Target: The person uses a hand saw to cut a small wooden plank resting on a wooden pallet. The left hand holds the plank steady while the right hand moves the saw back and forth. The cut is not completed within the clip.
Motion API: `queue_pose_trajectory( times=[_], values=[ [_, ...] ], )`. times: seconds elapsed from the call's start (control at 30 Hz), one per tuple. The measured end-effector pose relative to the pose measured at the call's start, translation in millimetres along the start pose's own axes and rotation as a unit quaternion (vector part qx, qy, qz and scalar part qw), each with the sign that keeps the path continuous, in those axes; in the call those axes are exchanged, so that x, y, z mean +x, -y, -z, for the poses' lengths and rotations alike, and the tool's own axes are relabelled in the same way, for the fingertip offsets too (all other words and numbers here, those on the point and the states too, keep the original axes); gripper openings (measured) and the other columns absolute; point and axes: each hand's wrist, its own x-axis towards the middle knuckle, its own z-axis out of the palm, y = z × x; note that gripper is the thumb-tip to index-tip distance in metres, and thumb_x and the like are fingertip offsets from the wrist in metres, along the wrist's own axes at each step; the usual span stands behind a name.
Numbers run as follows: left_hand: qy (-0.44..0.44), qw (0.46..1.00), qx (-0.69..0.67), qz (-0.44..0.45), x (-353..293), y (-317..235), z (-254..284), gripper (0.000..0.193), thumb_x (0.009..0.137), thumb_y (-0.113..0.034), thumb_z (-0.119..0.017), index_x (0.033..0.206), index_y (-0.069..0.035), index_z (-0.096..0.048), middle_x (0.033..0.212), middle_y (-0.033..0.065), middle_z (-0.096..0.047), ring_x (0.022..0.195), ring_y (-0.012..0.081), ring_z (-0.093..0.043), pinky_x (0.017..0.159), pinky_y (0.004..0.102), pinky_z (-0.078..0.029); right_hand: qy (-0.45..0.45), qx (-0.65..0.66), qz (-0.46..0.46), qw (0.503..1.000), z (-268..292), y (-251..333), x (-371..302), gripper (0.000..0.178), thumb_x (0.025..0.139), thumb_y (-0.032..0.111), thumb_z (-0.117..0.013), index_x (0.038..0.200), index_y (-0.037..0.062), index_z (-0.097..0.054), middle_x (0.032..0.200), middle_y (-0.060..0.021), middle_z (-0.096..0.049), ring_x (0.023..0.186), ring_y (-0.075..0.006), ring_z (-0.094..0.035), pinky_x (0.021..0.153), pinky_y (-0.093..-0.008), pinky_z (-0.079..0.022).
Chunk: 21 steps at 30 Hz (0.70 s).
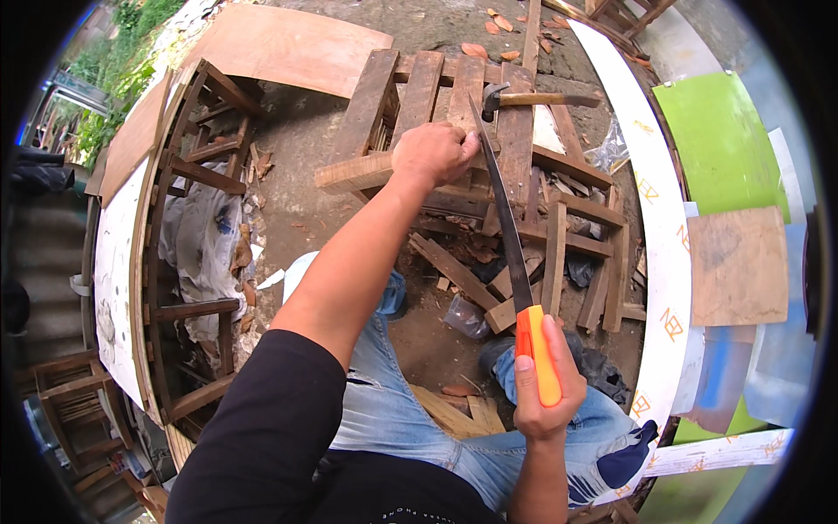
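My right hand [559,397] is wrapped round the orange and yellow handle of a handsaw [513,236]. The dark blade slants up and away, its far part beside my left hand and against the wood. With fingers curled, my left hand [433,155] grips a wooden plank [353,172] that lies crosswise on a rough slatted wooden bench [421,87]. The plank's left end sticks out past the slats. Where exactly the teeth meet the wood is hard to make out. Further back on the slats rests a hammer [559,99] with a wooden handle.
Wood offcuts [454,266] and a clear plastic cup [467,317] lie on the ground below the bench. A wooden frame [209,175] stands at the left. A long white board [659,262] runs along the right, beside a green panel [720,140]. A plywood sheet [288,48] lies behind.
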Motion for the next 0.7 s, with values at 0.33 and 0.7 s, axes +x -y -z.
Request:
queue_pose_trajectory(
  times=[0.33, 0.7],
  values=[
    [-0.001, 1.0, -0.014, 0.003, 1.2, 1.6, -1.5, 0.053, 0.104, -0.05, -0.037, 0.101, -0.012, -0.074, 0.106, 0.0126, -0.072, 0.104, 0.0355, -0.066, 0.089, 0.048, -0.052, -0.004, 0.019, -0.029, 0.999, 0.0, 1.3, -4.9, 0.049, 0.088, 0.002, -0.071, 0.133, -0.0113, -0.058, 0.122, -0.0252, -0.069, 0.11, -0.0271, -0.07, 0.097, -0.0328, -0.052],
    [0.019, 1.0, -0.013, 0.014, 2.9, 1.8, -0.7, 0.053, 0.103, -0.05, -0.037, 0.102, -0.013, -0.075, 0.107, 0.0125, -0.072, 0.103, 0.0349, -0.067, 0.089, 0.047, -0.052, -0.001, 0.01, -0.032, 0.999, -1.3, 1.1, -8.6, 0.047, 0.088, 0.002, -0.07, 0.131, -0.0118, -0.059, 0.121, -0.0255, -0.069, 0.11, -0.0284, -0.07, 0.095, -0.033, -0.053]
  ],
)
